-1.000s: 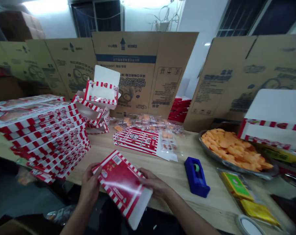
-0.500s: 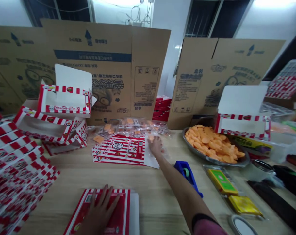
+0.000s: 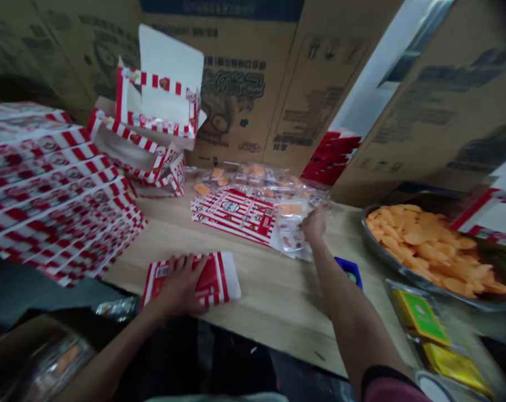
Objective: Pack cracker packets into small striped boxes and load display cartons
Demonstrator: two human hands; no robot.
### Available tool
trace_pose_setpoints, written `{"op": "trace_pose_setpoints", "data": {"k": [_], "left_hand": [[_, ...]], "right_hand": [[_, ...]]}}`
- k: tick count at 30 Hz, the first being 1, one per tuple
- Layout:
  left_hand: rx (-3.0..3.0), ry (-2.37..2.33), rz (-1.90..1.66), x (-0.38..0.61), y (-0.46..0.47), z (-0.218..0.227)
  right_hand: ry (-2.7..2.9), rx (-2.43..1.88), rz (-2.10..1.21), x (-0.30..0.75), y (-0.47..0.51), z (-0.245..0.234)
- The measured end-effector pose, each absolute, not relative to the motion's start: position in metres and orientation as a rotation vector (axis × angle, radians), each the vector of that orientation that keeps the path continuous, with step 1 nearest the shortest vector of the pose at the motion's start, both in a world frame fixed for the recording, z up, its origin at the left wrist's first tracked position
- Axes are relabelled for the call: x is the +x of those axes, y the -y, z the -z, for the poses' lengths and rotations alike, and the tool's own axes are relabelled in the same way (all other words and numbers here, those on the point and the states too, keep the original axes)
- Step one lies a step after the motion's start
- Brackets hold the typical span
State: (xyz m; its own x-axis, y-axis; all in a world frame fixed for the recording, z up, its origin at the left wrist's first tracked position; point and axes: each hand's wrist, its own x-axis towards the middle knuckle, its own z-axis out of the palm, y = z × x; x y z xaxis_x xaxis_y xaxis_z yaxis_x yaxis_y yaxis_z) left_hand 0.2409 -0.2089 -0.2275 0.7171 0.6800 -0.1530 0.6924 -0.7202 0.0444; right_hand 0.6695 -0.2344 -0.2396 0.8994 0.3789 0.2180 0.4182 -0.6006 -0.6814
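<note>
My left hand [image 3: 181, 287] lies with fingers spread on a folded red-and-white striped carton [image 3: 216, 279] at the table's front edge. Farther off, my right hand [image 3: 314, 224] is closed on the edge of a clear plastic packet [image 3: 290, 234], its fingertips partly hidden and blurred. The packet lies over the right end of several flat striped cartons [image 3: 236, 215]. Behind it are more clear packets with orange chips [image 3: 253, 172].
A metal basin of orange chips [image 3: 429, 240] stands at right, near a blue tape dispenser [image 3: 349, 272] and yellow-green packets [image 3: 423, 315]. Stacked striped cartons [image 3: 56, 184] and opened boxes [image 3: 161, 106] are at left. Large cardboard sheets [image 3: 253, 84] line the back.
The view has tilted down and turned. My right hand has drawn a clear packet toward me across the flat cartons. My left hand stays on the folded carton.
</note>
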Motion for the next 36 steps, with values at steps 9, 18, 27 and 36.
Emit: {"op": "trace_pose_setpoints", "data": {"k": [9, 18, 27, 36], "left_hand": [[2.830, -1.242, -0.019, 0.239, 0.210, 0.237], [2.847, -1.231, -0.135, 0.237, 0.225, 0.236], [2.871, -1.040, -0.031, 0.239, 0.235, 0.244], [2.918, -0.982, -0.006, 0.235, 0.231, 0.247]], "right_hand": [[1.026, -2.093, -0.053, 0.579, 0.279, 0.226], [1.550, -2.036, -0.153, 0.507, 0.290, 0.237], [2.166, -1.822, -0.704, 0.475, 0.290, 0.239], [1.323, -1.895, -0.230, 0.498, 0.326, 0.269]]}}
